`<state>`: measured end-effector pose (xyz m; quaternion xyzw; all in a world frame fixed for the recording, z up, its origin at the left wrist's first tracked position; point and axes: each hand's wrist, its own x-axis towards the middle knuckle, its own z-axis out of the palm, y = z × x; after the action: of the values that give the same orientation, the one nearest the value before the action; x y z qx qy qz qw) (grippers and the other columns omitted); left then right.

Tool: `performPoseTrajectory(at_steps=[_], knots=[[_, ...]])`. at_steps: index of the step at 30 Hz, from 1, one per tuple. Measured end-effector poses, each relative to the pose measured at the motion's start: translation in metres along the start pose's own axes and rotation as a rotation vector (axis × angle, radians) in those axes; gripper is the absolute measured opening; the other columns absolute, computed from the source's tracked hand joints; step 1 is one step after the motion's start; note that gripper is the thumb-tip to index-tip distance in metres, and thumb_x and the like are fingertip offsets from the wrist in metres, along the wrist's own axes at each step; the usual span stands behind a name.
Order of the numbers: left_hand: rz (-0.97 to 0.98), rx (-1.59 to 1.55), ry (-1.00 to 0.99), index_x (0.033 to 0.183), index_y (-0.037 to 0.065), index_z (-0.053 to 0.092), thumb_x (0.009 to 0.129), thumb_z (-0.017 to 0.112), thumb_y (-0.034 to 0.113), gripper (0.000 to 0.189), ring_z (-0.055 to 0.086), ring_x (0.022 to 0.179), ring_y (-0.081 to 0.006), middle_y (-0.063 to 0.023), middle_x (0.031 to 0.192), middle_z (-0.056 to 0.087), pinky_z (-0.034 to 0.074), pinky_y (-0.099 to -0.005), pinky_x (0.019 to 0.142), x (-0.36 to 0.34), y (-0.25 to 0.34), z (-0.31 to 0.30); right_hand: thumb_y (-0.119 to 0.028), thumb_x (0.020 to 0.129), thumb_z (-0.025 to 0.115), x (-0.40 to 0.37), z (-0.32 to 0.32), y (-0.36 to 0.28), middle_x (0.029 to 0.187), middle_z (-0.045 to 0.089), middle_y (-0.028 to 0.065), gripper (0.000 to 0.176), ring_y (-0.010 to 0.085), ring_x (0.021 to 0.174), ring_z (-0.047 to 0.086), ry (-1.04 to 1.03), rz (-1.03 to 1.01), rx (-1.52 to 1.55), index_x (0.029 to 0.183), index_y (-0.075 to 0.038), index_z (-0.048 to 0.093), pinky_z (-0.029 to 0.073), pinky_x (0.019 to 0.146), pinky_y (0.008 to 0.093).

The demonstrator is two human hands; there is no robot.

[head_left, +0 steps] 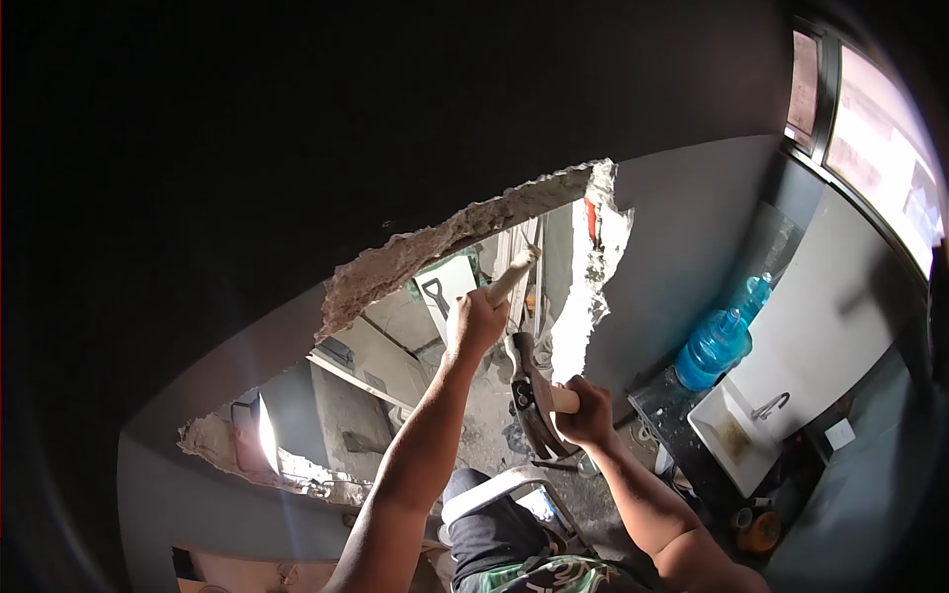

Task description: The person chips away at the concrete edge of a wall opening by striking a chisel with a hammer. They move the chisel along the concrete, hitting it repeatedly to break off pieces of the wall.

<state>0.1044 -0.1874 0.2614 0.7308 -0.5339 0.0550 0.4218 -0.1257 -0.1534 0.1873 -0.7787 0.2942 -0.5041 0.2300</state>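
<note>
Both my hands grip a wooden-handled pick (530,393) held up against a broken opening in a grey wall (692,217). My left hand (477,321) is closed around the pale handle near its far end (514,272). My right hand (588,410) clasps the handle close to the dark curved metal head. The tool's head hangs beside the jagged right edge of the hole (593,277). My forearms reach up from the bottom of the view.
The crumbling concrete rim (435,247) frames the hole; rubble, boards and a shovel (435,294) show beyond it. Blue water jugs (714,348) stand beside a white sink (732,440) with a tap at the right. A bright window (880,148) is at upper right.
</note>
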Motion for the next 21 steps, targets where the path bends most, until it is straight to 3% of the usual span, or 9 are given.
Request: performPoseTrajectory(at_steps=[8,13,17,21], knots=[[-0.105,-0.010,0.121,0.079,0.004,0.067,0.082,0.066,0.028,0.025,0.065,0.072,-0.0416,-0.0216,0.071,0.064,0.051,-0.0483,0.064,0.005,0.001,0.005,-0.007,0.074,0.064,-0.007,-0.009,0.012,0.063,0.057,0.0136,0.013,0.0336,0.057,0.061,0.017,0.063,0.012,0.071,-0.007,0.051,0.047,0.052,0.0376],[-0.037,0.116,0.097,0.080,0.006,0.068,0.083,0.066,0.027,0.022,0.066,0.067,-0.0382,-0.0187,0.069,0.065,0.053,-0.0447,0.062,0.023,-0.019,0.010,-0.006,0.078,0.068,0.002,0.015,0.039,0.060,0.052,0.0113,0.021,0.0324,0.052,0.056,0.063,0.034,0.098,0.071,-0.008,0.047,0.044,0.049,0.0373],[-0.037,-0.004,0.043,0.079,0.006,0.069,0.082,0.067,0.027,0.021,0.066,0.066,-0.0364,-0.0178,0.068,0.065,0.052,-0.0420,0.060,0.031,-0.036,0.018,0.001,0.079,0.068,0.039,0.032,0.047,0.057,0.042,0.0094,0.031,0.0281,0.046,0.046,0.219,-0.189,0.363,0.067,-0.007,0.042,0.034,0.045,0.0373],[-0.070,-0.043,0.075,0.077,0.004,0.069,0.081,0.067,0.026,0.023,0.067,0.064,-0.0343,-0.0189,0.066,0.064,0.052,-0.0410,0.059,0.026,-0.031,0.017,0.002,0.075,0.070,0.074,0.026,0.050,0.055,0.040,0.0072,0.030,0.0255,0.045,0.044,0.295,-0.430,0.209,0.065,-0.008,0.043,0.032,0.044,0.0374]])
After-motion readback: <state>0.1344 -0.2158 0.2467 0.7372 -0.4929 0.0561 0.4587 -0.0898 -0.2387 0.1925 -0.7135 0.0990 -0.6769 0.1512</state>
